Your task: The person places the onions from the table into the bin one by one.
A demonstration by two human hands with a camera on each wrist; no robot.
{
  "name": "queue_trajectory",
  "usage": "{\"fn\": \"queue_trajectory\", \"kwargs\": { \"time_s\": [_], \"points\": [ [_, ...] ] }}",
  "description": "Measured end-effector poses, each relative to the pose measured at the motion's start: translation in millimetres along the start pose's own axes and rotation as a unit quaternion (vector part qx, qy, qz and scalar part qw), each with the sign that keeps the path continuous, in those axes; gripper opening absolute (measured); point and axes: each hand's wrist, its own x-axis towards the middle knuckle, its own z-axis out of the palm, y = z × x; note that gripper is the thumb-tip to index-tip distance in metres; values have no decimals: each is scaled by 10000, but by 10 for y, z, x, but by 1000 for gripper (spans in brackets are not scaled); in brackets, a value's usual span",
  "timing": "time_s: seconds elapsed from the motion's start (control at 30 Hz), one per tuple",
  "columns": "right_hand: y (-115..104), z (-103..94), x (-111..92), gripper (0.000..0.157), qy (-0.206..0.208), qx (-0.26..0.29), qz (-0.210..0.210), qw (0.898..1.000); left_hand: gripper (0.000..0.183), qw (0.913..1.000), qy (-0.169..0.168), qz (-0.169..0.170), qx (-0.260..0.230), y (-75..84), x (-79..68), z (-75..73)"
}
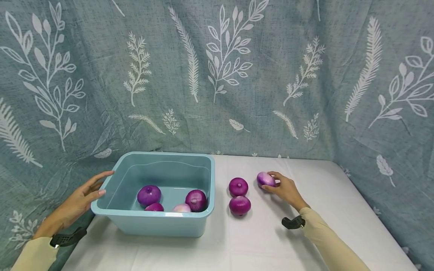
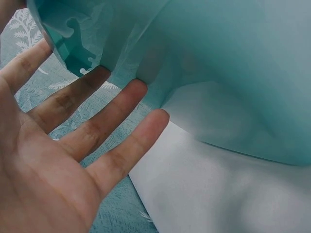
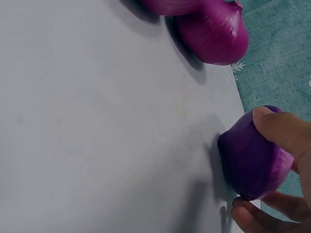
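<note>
My right hand (image 1: 284, 189) grips a purple-and-white onion (image 1: 265, 179) between thumb and fingers, low over the right part of the table. In the right wrist view the thumb lies across this onion (image 3: 255, 153), with fingertips beneath its side. Two purple onions (image 1: 238, 187) (image 1: 240, 206) sit close together just left of it. My left hand (image 1: 79, 197) is at the left side of a light blue plastic tub (image 1: 162, 225), its fingers extended. The left wrist view shows those straight fingers (image 2: 116, 119) against the tub's outer wall. Inside the tub lie several onions (image 1: 149, 195), some partly hidden by the front rim.
A white cloth covers the table (image 1: 257, 244). Behind it and at both sides hangs a grey-green curtain (image 1: 257, 124) with white leaf prints. The tub takes up the table's left part.
</note>
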Motion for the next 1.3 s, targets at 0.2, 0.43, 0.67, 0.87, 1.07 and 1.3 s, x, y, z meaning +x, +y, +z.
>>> {"fn": "queue_trajectory", "kwargs": {
  "time_s": [0.2,0.43,0.67,0.87,1.07,1.3],
  "points": [
    [33,-10,-19,69,-5,202,-41,9998,64,9999,-68,21,-111,21,-2,10],
    [38,-30,-23,70,106,165,-248,9995,64,10000,-45,17,-64,16,8,1],
    [-12,-48,-40,69,201,85,-351,9991,64,10000,-19,63,-45,3,23,-6],
    [-72,-75,-64,69,196,137,-409,9989,63,10000,5,67,-6,12,12,2],
    [-139,-96,-68,70,189,239,-471,9984,63,10000,21,7,-1,30,5,11],
    [-238,-119,-78,69,182,330,-669,9970,63,10000,10,-19,-17,24,11,5]
  ]
}}
